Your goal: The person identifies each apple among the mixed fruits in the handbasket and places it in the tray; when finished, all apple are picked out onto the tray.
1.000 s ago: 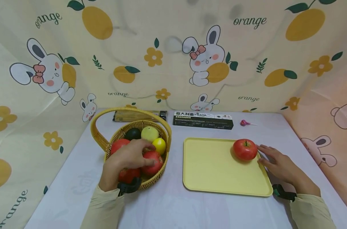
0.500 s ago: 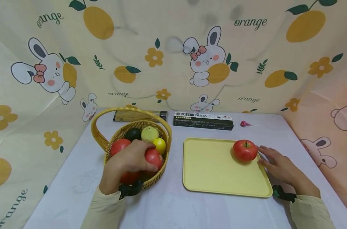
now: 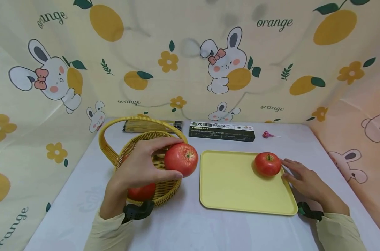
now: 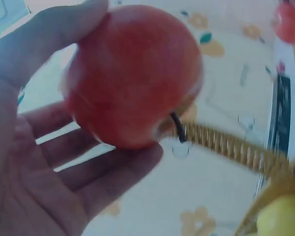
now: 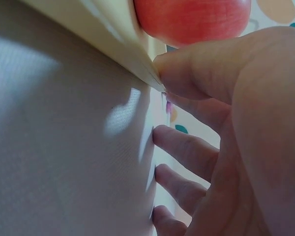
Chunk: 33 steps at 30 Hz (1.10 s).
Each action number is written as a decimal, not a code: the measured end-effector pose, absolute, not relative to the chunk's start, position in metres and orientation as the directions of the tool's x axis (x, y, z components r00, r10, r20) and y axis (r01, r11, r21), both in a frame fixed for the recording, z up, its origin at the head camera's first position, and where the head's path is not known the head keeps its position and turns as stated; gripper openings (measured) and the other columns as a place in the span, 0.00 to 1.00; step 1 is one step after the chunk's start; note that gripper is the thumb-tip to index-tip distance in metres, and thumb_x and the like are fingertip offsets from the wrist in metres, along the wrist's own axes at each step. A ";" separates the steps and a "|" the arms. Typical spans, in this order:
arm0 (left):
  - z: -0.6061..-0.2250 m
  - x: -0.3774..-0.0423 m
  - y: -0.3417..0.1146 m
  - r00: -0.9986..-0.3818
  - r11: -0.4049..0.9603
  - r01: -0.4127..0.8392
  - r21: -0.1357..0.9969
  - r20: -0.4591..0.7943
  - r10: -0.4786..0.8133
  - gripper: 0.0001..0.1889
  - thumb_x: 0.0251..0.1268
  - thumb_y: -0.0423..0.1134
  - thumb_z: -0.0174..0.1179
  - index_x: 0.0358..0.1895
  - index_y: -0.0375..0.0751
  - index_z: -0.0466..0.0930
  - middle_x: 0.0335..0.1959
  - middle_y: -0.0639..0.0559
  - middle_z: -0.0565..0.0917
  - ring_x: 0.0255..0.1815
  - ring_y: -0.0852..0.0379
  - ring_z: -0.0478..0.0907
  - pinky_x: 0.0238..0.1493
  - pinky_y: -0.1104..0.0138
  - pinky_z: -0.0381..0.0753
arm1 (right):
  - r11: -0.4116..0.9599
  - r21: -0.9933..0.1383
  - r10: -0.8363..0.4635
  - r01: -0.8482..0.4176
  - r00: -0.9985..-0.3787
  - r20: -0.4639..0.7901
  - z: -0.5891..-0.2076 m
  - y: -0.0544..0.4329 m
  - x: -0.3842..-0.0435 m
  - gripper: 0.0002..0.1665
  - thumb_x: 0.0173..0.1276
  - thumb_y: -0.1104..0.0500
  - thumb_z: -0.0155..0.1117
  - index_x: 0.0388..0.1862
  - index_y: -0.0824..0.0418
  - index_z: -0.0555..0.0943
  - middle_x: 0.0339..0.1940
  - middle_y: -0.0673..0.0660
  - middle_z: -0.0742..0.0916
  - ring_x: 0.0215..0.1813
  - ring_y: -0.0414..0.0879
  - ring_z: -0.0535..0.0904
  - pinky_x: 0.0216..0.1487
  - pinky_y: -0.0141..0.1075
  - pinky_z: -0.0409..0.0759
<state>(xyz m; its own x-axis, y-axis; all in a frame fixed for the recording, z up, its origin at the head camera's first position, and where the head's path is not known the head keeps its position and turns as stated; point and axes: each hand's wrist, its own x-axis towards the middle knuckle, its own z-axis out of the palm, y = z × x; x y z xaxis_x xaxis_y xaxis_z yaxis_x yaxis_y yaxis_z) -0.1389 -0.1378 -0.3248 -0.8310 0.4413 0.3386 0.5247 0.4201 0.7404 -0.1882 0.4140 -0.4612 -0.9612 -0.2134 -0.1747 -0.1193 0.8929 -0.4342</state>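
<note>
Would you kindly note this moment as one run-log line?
left hand: grips red apple near basket | right hand: rests at edge of yellow tray | on tray: red fruit toward far right corner

Wht tbl (image 3: 190,232) w/ basket (image 3: 165,200), tray (image 3: 234,184), pasta box (image 3: 221,132), noodle pkt (image 3: 144,127), lollipop (image 3: 266,134).

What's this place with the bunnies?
Probably a staged setup indoors, maybe for filming: a bunny-print backdrop stands behind the white table, which holds a woven basket and a yellow tray.
</note>
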 end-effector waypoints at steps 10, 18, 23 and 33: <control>-0.321 -0.161 -0.071 -0.705 0.137 0.605 0.785 0.448 0.550 0.42 0.55 0.38 0.86 0.76 0.42 0.79 0.70 0.51 0.85 0.66 0.56 0.84 0.62 0.61 0.90 | 0.888 -0.448 -0.202 -0.102 -0.962 -0.181 -0.460 0.410 -0.188 0.44 0.85 0.41 0.61 0.88 0.61 0.63 0.85 0.77 0.65 0.81 0.85 0.58 0.68 0.85 0.62; -0.339 -0.184 -0.013 -0.704 0.070 0.558 0.827 0.427 0.567 0.43 0.58 0.37 0.84 0.78 0.42 0.76 0.74 0.48 0.81 0.68 0.58 0.82 0.63 0.68 0.87 | 0.889 -0.449 -0.198 -0.093 -0.961 -0.192 -0.462 0.409 -0.188 0.44 0.84 0.41 0.62 0.89 0.60 0.62 0.86 0.77 0.65 0.83 0.83 0.55 0.69 0.86 0.61; -0.355 -0.196 0.015 -0.736 0.039 0.497 0.867 0.398 0.547 0.41 0.61 0.38 0.83 0.78 0.45 0.76 0.75 0.50 0.80 0.69 0.60 0.80 0.64 0.69 0.86 | 0.889 -0.449 -0.198 -0.090 -0.959 -0.201 -0.461 0.409 -0.190 0.45 0.84 0.40 0.62 0.89 0.58 0.62 0.86 0.76 0.64 0.84 0.83 0.55 0.69 0.85 0.61; -0.381 -0.210 0.040 -0.864 0.110 0.339 0.934 0.262 0.430 0.40 0.61 0.45 0.83 0.77 0.53 0.78 0.72 0.53 0.82 0.65 0.56 0.85 0.61 0.69 0.87 | 0.889 -0.450 -0.195 -0.089 -0.961 -0.197 -0.458 0.412 -0.188 0.45 0.84 0.42 0.63 0.89 0.59 0.62 0.86 0.77 0.65 0.84 0.84 0.54 0.69 0.86 0.61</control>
